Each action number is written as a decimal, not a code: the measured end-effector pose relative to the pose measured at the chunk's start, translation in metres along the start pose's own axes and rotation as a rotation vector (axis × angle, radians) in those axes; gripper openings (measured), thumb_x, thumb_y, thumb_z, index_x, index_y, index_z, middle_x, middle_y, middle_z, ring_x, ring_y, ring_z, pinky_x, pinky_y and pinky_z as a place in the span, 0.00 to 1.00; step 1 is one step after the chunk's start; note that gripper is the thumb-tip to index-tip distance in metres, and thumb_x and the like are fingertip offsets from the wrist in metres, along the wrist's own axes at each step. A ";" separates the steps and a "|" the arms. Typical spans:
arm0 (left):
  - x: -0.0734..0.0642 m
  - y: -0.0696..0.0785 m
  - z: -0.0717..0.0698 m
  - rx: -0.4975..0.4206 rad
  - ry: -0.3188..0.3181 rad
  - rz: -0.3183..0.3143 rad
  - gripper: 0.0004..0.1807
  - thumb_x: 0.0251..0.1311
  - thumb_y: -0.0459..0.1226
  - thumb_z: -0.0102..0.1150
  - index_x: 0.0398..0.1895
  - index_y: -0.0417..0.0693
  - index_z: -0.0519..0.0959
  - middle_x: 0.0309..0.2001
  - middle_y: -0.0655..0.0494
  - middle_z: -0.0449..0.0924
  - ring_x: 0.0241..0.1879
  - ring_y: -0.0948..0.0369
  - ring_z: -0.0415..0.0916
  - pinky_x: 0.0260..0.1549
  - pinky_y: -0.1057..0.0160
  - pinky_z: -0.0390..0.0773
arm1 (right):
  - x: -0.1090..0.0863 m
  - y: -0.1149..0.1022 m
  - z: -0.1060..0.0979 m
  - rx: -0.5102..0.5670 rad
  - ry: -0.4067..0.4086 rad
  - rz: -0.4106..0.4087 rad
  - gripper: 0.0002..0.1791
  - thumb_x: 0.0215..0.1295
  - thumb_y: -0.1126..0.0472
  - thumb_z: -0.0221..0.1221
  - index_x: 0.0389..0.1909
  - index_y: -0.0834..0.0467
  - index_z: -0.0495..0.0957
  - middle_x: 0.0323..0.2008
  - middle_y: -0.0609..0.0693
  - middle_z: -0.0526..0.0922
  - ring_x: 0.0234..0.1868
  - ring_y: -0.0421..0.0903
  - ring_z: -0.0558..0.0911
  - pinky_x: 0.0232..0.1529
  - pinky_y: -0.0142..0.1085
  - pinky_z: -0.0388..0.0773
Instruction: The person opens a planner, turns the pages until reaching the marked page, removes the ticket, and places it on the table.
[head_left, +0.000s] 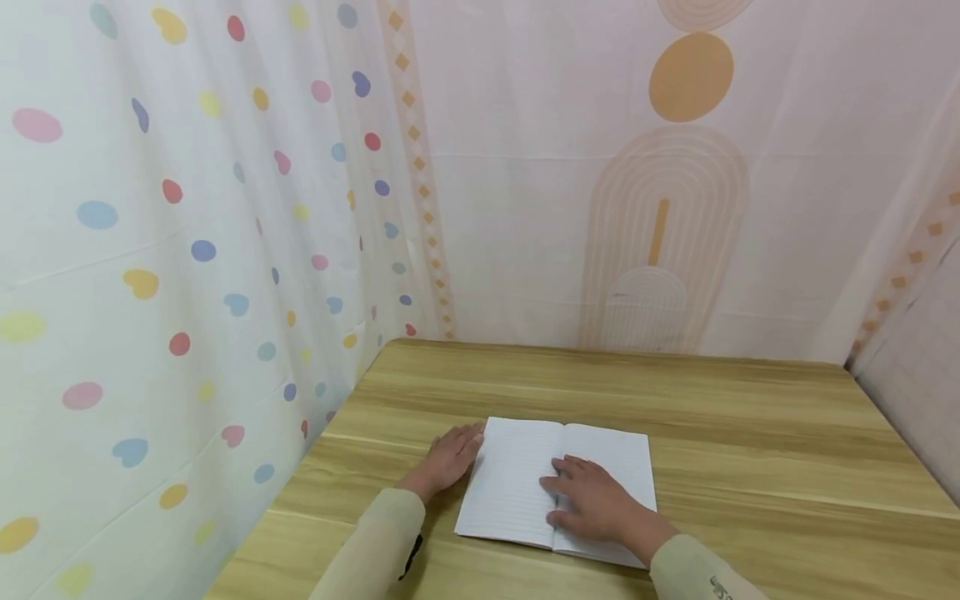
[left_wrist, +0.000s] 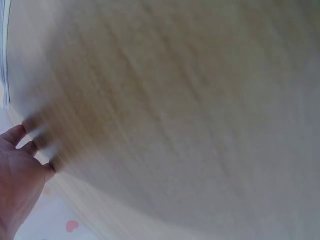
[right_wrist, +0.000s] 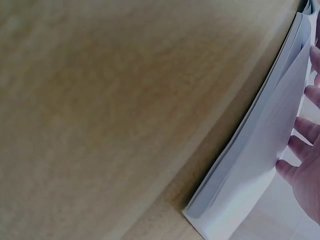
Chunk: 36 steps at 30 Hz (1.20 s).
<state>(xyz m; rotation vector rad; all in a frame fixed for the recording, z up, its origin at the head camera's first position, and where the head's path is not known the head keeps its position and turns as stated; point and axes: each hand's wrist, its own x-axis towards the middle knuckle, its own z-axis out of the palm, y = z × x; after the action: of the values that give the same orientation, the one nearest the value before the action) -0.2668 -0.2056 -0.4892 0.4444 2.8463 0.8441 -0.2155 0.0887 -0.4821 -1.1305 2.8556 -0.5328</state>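
Observation:
An open notebook point(head_left: 517, 483) with white lined pages lies flat on the wooden table. Across its centre fold, my right hand point(head_left: 592, 498) rests with fingers spread, the fingertips reaching onto the left page. The right wrist view shows the fingers of this hand point(right_wrist: 305, 150) touching the page surface, with the notebook's layered page edges point(right_wrist: 250, 120) below. My left hand point(head_left: 452, 457) is at the notebook's upper left edge, its fingers extended over the table. In the left wrist view its fingertips point(left_wrist: 31, 147) point down at the wood, and a strip of the notebook point(left_wrist: 4, 55) shows at the corner.
The wood-grain table point(head_left: 750, 433) extends beyond the notebook on all sides. A curtain with coloured dots point(head_left: 202, 250) hangs along the left, and a pale patterned curtain point(head_left: 517, 208) hangs behind the far edge.

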 end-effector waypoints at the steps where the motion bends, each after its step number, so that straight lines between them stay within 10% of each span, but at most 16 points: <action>1: 0.000 0.000 0.000 0.021 -0.006 -0.002 0.34 0.77 0.54 0.39 0.77 0.43 0.57 0.74 0.37 0.56 0.74 0.38 0.46 0.69 0.34 0.41 | 0.000 0.000 0.000 -0.005 0.009 -0.003 0.29 0.67 0.45 0.61 0.63 0.57 0.77 0.66 0.63 0.71 0.68 0.62 0.67 0.66 0.56 0.62; 10: -0.001 0.000 0.003 0.127 -0.071 -0.015 0.39 0.66 0.56 0.58 0.75 0.51 0.63 0.76 0.35 0.48 0.75 0.38 0.41 0.69 0.36 0.40 | -0.008 0.020 -0.006 0.061 0.096 0.079 0.29 0.67 0.51 0.62 0.61 0.67 0.75 0.64 0.70 0.70 0.66 0.68 0.67 0.64 0.60 0.62; 23: -0.003 0.006 0.001 0.147 -0.077 -0.010 0.37 0.66 0.55 0.58 0.74 0.49 0.65 0.75 0.34 0.48 0.75 0.38 0.41 0.69 0.35 0.41 | -0.041 0.084 -0.023 0.030 0.115 0.503 0.45 0.66 0.39 0.60 0.68 0.72 0.65 0.66 0.80 0.58 0.67 0.77 0.57 0.63 0.70 0.53; 36: -0.003 0.005 0.002 0.171 -0.075 -0.009 0.38 0.67 0.56 0.57 0.75 0.50 0.65 0.75 0.34 0.48 0.75 0.38 0.42 0.69 0.35 0.41 | -0.046 0.085 -0.029 0.027 0.101 0.497 0.43 0.66 0.38 0.59 0.68 0.68 0.67 0.66 0.81 0.57 0.66 0.79 0.57 0.61 0.72 0.55</action>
<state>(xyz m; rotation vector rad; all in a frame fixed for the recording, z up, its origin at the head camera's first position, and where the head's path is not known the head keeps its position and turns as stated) -0.2623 -0.2017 -0.4876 0.4726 2.8592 0.5721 -0.2415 0.1861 -0.4870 -0.3657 3.0348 -0.6010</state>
